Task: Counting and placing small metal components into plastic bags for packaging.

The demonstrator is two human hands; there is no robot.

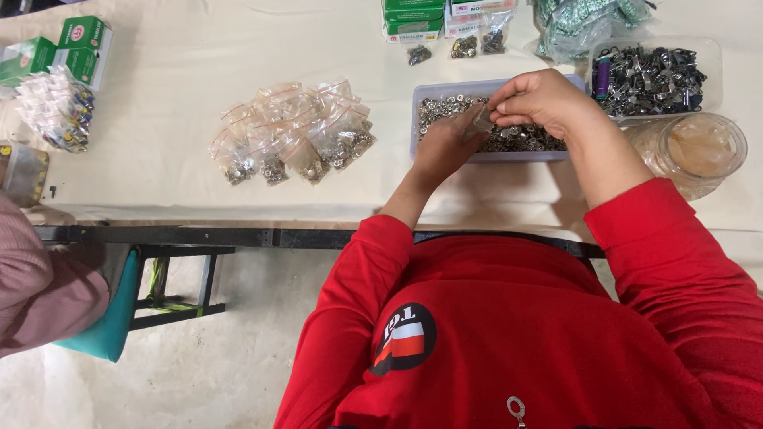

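**Filling a small bag over the tray**

I judge the filling step is in hand. My left hand (445, 147) pinches a small clear bag (479, 121) over the grey tray (415, 119) of tiny metal rings. My right hand (536, 99) is curled shut above the tray, fingertips at the bag's mouth; I cannot tell what it grips. Finished bags (294, 135) lie left of the tray. Next calls for steady fingers at the mouth.

Tray of rings (445, 107) between filled bags (294, 131), left, and jar (699, 151), right.
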